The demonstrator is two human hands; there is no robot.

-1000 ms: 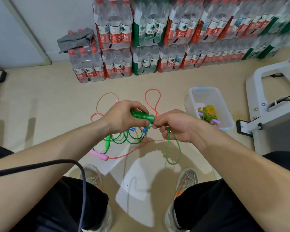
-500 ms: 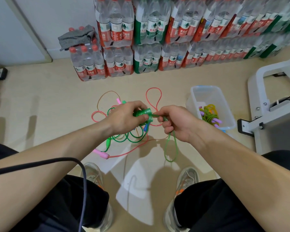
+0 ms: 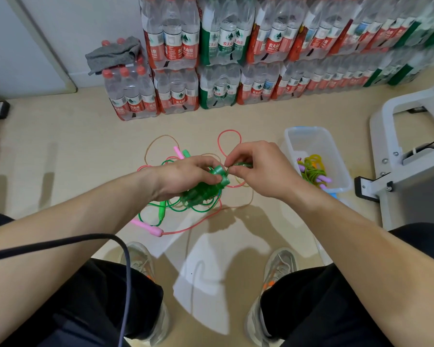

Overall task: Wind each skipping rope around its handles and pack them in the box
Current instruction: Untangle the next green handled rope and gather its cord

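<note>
Above the floor (image 3: 60, 159), just beyond our shoes (image 3: 138, 259), we see both hands busy with one green skipping rope (image 3: 199, 195). The left hand (image 3: 186, 179) has its grip clenched round the pair of green handles (image 3: 221, 176), which are wrapped in coils of the cord, and its thumb lies near the top end. The right hand (image 3: 263, 171), just beside it, has its grip pinched on a short stretch of green cord (image 3: 239, 165) between thumb and fingertips, close to the handle ends.

Beneath the hands a tangle of loose ropes lies on the floor. We make out a pink rope (image 3: 198, 222) ending in a pink handle (image 3: 150, 227) nearest us, a green handle (image 3: 162, 211) beside it, and more thin loops farther off.

To the right stands the clear plastic box (image 3: 290, 146), apart from the hands, with a wound yellow-green rope (image 3: 311, 172) with purple handles lying inside. Packs of water bottles (image 3: 211, 58) are stacked along the wall, and a grey cloth (image 3: 113, 55) lies on one of them. A black cable (image 3: 127, 271) crosses our left arm.
</note>
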